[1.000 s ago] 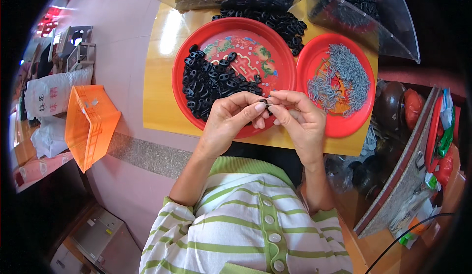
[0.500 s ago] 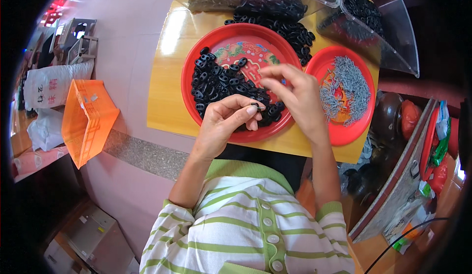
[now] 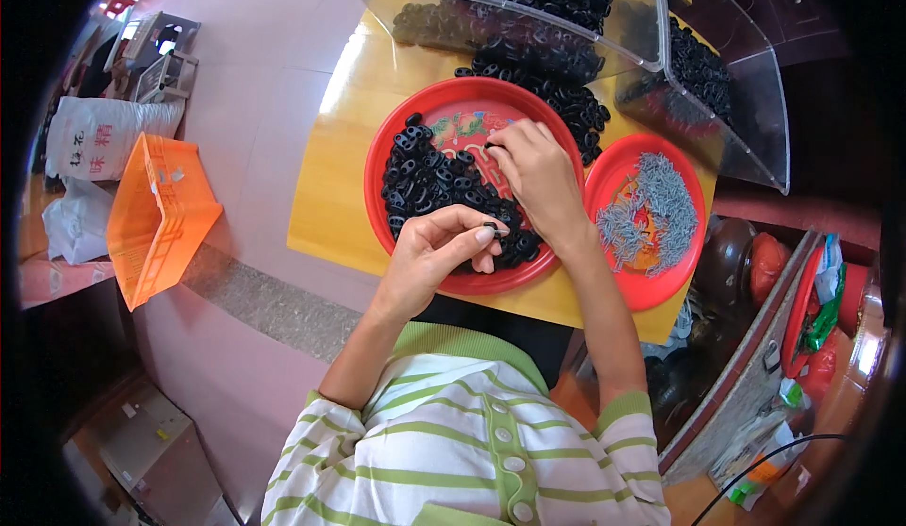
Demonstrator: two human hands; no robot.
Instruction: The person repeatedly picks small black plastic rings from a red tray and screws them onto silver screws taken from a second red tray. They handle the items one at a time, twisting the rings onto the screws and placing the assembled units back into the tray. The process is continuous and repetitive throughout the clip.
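Observation:
Over the near edge of a round red tray [image 3: 510, 88], my left hand [image 3: 439, 254] pinches a small black oval plastic piece [image 3: 492, 229] between thumb and fingers. Above the tray's right half, my right hand [image 3: 540, 177] has thumb and index finger closed on a small dark piece, seemingly the same kind and partly hidden by the fingertips. A heap of black two-holed pieces [image 3: 420, 182] fills the tray's left and near parts. To the right, a smaller red plate [image 3: 651, 298] holds many grey screws [image 3: 672, 200].
Clear plastic bins [image 3: 505, 2] of black pieces stand at the table's far side, with more pieces [image 3: 576, 101] spilled before them. The yellow table [image 3: 326, 177] ends at my lap. An orange crate [image 3: 156, 219] and white sacks [image 3: 104, 144] sit at left; bagged goods lie right.
My right hand has moved left to the tray's middle and closed its fingertips on a small dark piece. My left hand keeps its pinch. The whole view has shifted slightly.

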